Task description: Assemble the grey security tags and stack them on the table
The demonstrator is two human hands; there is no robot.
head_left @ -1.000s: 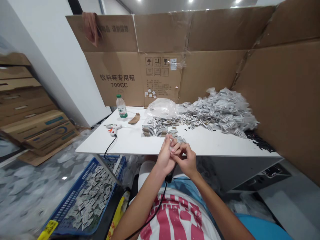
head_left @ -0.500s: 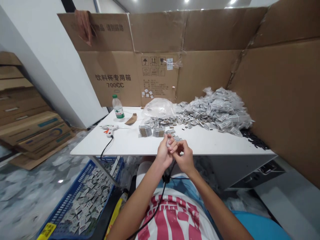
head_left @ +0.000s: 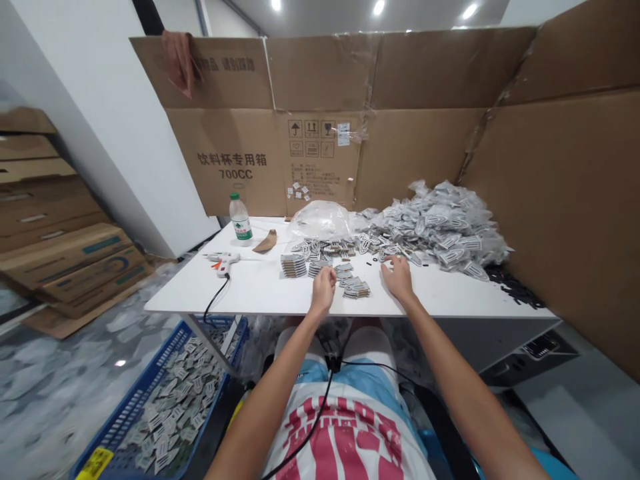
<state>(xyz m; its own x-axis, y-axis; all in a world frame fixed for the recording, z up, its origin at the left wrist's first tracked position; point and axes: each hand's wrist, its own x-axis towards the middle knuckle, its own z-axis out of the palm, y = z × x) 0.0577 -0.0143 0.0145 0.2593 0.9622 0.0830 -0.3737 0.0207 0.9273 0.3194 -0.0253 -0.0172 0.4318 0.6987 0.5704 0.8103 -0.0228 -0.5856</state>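
My left hand (head_left: 324, 288) rests on the white table (head_left: 260, 290) with its fingers curled, right beside a small stack of grey printed tags (head_left: 354, 288); what it holds, if anything, is hidden. My right hand (head_left: 399, 277) lies farther right with fingers spread, reaching toward tiny dark pieces (head_left: 373, 263) in front of a big heap of bagged tags (head_left: 440, 223). Neat stacks of tags (head_left: 294, 265) stand just beyond my left hand.
A glue gun (head_left: 223, 259) with a black cord, a water bottle (head_left: 241, 217) and a clear plastic bag (head_left: 320, 219) sit at the table's left and back. Cardboard walls (head_left: 410, 140) enclose the back and right. A blue basket (head_left: 165, 400) of tags stands on the floor at left.
Both hands were together in front of my chest, pinching a small tag. They have separated and moved forward onto the table, the right one opening toward the heap.
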